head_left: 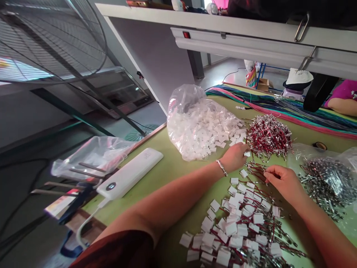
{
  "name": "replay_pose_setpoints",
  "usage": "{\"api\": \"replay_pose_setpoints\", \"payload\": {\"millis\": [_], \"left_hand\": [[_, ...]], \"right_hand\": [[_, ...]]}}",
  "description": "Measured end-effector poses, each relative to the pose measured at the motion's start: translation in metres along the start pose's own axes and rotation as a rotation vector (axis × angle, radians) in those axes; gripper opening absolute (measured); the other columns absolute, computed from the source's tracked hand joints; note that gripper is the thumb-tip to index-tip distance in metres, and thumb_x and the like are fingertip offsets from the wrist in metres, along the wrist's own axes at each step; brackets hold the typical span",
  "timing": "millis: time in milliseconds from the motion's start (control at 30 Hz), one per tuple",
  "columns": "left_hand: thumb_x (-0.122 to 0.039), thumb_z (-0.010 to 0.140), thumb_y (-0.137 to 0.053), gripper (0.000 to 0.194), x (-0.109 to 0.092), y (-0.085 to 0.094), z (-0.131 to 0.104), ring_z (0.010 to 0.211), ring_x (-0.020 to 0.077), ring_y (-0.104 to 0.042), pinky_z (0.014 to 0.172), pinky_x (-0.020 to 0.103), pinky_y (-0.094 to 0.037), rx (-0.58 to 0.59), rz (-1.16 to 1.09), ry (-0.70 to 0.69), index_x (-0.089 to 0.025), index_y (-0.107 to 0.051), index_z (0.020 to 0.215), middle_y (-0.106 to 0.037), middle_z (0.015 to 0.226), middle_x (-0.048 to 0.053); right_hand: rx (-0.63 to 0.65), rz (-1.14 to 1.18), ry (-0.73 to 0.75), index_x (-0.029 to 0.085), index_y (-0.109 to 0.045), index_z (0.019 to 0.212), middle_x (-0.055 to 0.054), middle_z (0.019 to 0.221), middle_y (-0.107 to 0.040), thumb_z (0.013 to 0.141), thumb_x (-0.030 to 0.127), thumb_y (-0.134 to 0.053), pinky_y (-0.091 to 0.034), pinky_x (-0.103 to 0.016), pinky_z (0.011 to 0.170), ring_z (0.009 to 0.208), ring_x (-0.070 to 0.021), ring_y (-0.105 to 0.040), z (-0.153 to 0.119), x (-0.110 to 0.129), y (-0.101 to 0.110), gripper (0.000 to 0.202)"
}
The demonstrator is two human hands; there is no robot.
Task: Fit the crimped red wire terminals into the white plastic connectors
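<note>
White plastic, red wire: wired connectors in a broad spread on the green tabletop, nearest the body — apparently finished. Seemingly left over: loose connectors, plenty, in and spilling from a clear bag, plus a dense clump of red wires with metal ends, just beyond the hands. Well short of complete, by the look of both piles.

Left hand closed in a pinch beside the clump, with one white connector at the fingertips. Right hand curled, thumb and forefinger close together over a few short wires; cannot tell whether any is caught.

Hard to make out: wire ends behind the right fingers. Near spread cut off at bottom; metal-tipped pieces at right — too jumbled to separate.
</note>
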State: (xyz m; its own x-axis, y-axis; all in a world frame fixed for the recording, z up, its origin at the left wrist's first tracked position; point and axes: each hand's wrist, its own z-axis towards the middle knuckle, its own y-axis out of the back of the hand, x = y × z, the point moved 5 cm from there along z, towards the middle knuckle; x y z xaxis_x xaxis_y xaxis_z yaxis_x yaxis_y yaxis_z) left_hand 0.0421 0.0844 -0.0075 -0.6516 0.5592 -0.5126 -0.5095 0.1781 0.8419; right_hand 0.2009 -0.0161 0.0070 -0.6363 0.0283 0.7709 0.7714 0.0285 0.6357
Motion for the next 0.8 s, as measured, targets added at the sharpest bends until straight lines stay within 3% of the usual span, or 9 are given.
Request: {"api": "replay_pose_setpoints", "payload": {"millis": [267,367,533,700,800], "left_hand": [[-0.008,0.075,-0.058,0.017,0.003,0.007,-0.004,0.091,0.0169,-0.057,0.086,0.031,-0.047,0.026,-0.165,-0.108,-0.015,-0.069,0.086,-0.063,0.089,0.006],[-0.013,0.078,-0.059,0.014,-0.005,0.013,-0.007,0.08,0.0127,-0.058,0.078,0.028,-0.049,0.042,-0.453,-0.042,-0.015,-0.068,0.088,-0.064,0.087,0.004],[-0.024,0.081,-0.061,0.022,-0.022,0.001,-0.017,0.05,0.0061,-0.05,0.05,0.02,-0.043,0.292,-0.986,0.144,-0.012,-0.067,0.099,-0.06,0.061,-0.001],[-0.021,0.08,-0.064,0.022,-0.023,-0.009,-0.021,0.048,0.0053,-0.053,0.046,0.018,-0.041,0.324,-1.189,0.183,-0.014,-0.068,0.1,-0.062,0.059,-0.002],[-0.017,0.078,-0.065,0.021,-0.023,-0.01,-0.022,0.053,0.006,-0.057,0.048,0.017,-0.043,0.327,-1.258,0.198,-0.015,-0.068,0.099,-0.064,0.063,-0.001]], "right_hand": [[-0.037,-0.099,0.002,0.021,-0.068,0.07,0.001,0.058,-0.063,0.082,0.037,-0.053,-0.04,-0.026,0.054,0.054,-0.0136,-0.053,-0.003,0.001,0.003,0.025],[-0.079,-0.045,-0.005,0.019,-0.067,0.069,0.002,0.053,-0.056,0.084,0.04,-0.051,-0.037,-0.025,0.051,0.051,-0.0128,-0.049,-0.004,0.004,0.007,0.03],[-0.093,0.035,-0.021,0.02,-0.067,0.07,0.0,0.06,-0.058,0.08,0.043,-0.053,-0.039,-0.026,0.054,0.058,-0.0154,-0.05,-0.005,0.01,0.009,0.029],[-0.073,0.045,0.009,0.02,-0.064,0.07,-0.001,0.063,-0.059,0.081,0.043,-0.051,-0.039,-0.027,0.058,0.061,-0.016,-0.049,-0.006,0.016,0.009,0.029],[0.024,0.152,-0.017,0.02,-0.062,0.069,0.002,0.058,-0.05,0.083,0.046,-0.05,-0.033,-0.025,0.054,0.056,-0.0134,-0.042,-0.007,0.016,0.004,0.032]]}}
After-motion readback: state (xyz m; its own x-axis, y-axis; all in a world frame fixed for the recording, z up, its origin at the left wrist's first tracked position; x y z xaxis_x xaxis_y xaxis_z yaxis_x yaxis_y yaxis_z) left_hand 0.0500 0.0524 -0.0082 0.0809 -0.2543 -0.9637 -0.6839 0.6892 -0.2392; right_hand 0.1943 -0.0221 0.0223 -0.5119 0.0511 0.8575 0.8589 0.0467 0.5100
